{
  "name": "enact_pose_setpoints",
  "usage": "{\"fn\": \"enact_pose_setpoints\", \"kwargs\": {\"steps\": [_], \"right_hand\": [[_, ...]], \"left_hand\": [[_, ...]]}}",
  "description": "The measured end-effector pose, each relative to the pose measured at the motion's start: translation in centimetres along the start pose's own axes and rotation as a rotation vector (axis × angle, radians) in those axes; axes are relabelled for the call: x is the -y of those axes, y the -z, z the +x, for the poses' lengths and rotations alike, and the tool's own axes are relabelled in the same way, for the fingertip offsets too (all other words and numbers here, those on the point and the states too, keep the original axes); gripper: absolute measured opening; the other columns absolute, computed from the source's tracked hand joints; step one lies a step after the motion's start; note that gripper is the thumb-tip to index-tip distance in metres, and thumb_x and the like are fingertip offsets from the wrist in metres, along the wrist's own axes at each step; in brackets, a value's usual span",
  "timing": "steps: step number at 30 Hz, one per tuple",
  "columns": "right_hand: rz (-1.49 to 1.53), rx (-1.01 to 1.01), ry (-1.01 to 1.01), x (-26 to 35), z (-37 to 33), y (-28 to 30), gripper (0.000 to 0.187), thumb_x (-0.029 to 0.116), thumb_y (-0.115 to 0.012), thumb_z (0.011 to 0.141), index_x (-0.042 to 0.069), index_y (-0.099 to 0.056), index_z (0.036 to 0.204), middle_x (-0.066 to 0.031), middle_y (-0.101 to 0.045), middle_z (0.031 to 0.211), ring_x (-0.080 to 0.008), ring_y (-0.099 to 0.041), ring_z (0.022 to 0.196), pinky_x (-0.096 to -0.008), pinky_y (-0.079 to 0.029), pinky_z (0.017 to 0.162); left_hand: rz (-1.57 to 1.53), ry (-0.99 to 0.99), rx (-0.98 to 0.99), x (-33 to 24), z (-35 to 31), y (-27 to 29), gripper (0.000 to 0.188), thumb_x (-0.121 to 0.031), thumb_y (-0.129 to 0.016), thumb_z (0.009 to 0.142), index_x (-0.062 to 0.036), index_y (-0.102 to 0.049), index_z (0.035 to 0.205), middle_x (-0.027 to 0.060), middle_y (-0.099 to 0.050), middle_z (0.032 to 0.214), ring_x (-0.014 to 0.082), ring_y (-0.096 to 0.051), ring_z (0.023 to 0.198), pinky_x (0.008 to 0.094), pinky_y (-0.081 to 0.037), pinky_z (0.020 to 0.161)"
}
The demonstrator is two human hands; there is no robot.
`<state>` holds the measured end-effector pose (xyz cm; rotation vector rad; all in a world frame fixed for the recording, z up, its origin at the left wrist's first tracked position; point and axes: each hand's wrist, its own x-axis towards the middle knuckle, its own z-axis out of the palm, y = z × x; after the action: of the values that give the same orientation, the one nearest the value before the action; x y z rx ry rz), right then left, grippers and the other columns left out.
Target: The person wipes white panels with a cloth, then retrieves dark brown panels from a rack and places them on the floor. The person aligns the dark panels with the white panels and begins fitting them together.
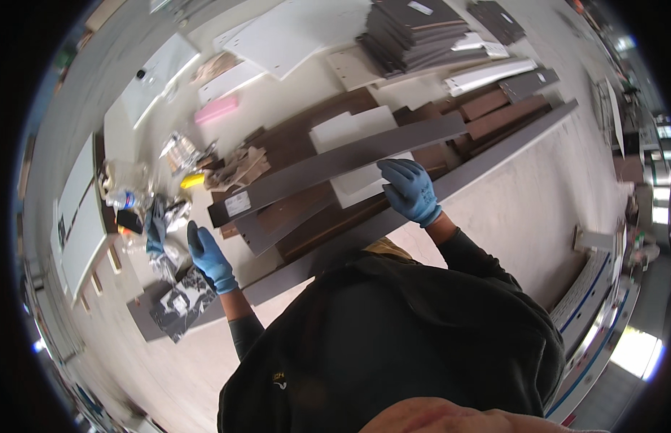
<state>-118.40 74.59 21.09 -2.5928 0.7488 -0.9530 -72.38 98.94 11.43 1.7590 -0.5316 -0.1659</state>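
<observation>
while boards [343, 162] lie near the right hand [409, 191], the left [211, 258] (gloved) hovers.

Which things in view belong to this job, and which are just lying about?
Likely in the job:
labelled long dark-grey board, beside the gloved right hand
white panel below that board
long grey board nearest the body

Apparently lying about:
pink block
plastic bottle
crumpled brown material
</observation>
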Motion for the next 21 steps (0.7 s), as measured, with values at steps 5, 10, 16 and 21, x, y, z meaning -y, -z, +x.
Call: {"fn": "enact_pose_setpoints", "kwargs": {"steps": [5,10,16,21], "right_hand": [[0.024,-0.019,-0.020,-0.8,-1.6,1.1,0.035,0.008,-0.074,0.078,0.001,-0.068,0.112,-0.0192,-0.073,0.122,-0.0406,-0.070,0.108,-0.0490,-0.056,0.093],[0.072,-0.028,-0.032,-1.8,-2.6,1.6,0.031,0.007,-0.073,0.080,0.002,-0.068,0.111,-0.0195,-0.073,0.122,-0.0407,-0.071,0.105,-0.0480,-0.057,0.092],[0.068,0.007,-0.059,-3.9,-4.4,3.2,0.032,0.012,-0.073,0.083,0.003,-0.068,0.113,-0.0176,-0.073,0.122,-0.0396,-0.070,0.107,-0.0481,-0.056,0.092],[0.034,0.022,-0.106,-6.1,-5.5,4.7,0.030,0.007,-0.070,0.083,0.001,-0.071,0.113,-0.0197,-0.074,0.116,-0.0406,-0.070,0.106,-0.0495,-0.056,0.092]], "left_hand": [[0.205,-0.272,0.132,-4.6,-0.9,-4.4,0.045,-0.013,-0.063,0.105,0.0075,-0.056,0.145,0.0206,-0.057,0.152,0.0308,-0.057,0.136,0.0402,-0.043,0.116],[0.466,-0.597,0.233,-9.1,-4.0,-9.5,0.049,-0.012,-0.066,0.099,0.0021,-0.060,0.145,0.0292,-0.056,0.149,0.0436,-0.053,0.141,0.0496,-0.040,0.119],[0.458,-0.636,0.238,-11.1,-6.6,-14.1,0.051,-0.012,-0.067,0.096,0.0015,-0.061,0.145,0.0278,-0.057,0.150,0.0439,-0.053,0.142,0.0511,-0.039,0.120],[0.493,-0.675,0.147,-12.1,-8.8,-15.7,0.051,-0.012,-0.072,0.090,-0.0025,-0.065,0.140,0.0275,-0.062,0.145,0.0451,-0.058,0.136,0.0517,-0.043,0.119]]}}
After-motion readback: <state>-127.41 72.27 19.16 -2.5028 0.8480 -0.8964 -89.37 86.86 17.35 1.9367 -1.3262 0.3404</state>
